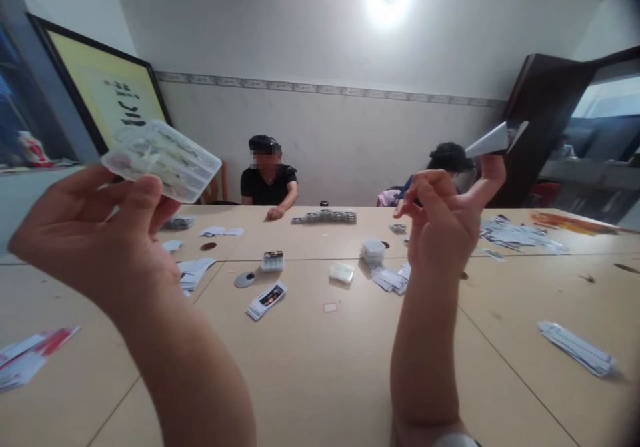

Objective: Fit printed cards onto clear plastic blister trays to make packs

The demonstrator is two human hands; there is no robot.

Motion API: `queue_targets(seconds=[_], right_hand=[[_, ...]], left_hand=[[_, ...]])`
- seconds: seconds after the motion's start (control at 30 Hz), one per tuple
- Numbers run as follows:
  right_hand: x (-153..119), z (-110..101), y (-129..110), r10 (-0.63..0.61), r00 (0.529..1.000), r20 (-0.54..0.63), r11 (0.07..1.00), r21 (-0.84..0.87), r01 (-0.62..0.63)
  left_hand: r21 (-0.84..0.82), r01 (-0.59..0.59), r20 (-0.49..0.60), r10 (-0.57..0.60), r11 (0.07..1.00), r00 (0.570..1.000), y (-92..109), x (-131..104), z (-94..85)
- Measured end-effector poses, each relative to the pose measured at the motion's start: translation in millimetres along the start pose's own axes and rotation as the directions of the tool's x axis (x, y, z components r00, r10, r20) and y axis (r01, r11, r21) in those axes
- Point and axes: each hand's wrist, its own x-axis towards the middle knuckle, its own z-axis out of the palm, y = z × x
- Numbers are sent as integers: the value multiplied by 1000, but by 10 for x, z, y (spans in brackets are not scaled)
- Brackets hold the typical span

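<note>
Aloft, the left hand [113, 227] pinches a clear box [187, 167], sloping down rightward. Well apart, the right hand [445, 227] grips a folded card [487, 142].

Has a bare left hand [107, 227] and a bare right hand [443, 224], with a bare left forearm [193, 367] and a bare right forearm [425, 347], both smooth and thicker lower down. Wears a light grey-white sleeve [454, 440] on the right side, seen only as a small, round-edged bit at the very bottom, beside a tiny dark patch [477, 443].
</note>
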Motion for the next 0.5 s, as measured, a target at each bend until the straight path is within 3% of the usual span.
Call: queue_targets(seconds=[0.1,0.3,0.5], right_hand=[[-6,0,3,-11,1000,-8,1000,-2,11],[17,-96,14,32,995,98,996,-80,-24],[3,-95,-8,78,988,136,997,-8,-78]], left_hand=[[-217,-4,-129,-25,976,991,53,37,-48],[-237,-10,-179,-34,971,983,6,137,-126],[-214,-29,-162,-6,976,987,-21,162,-176]])
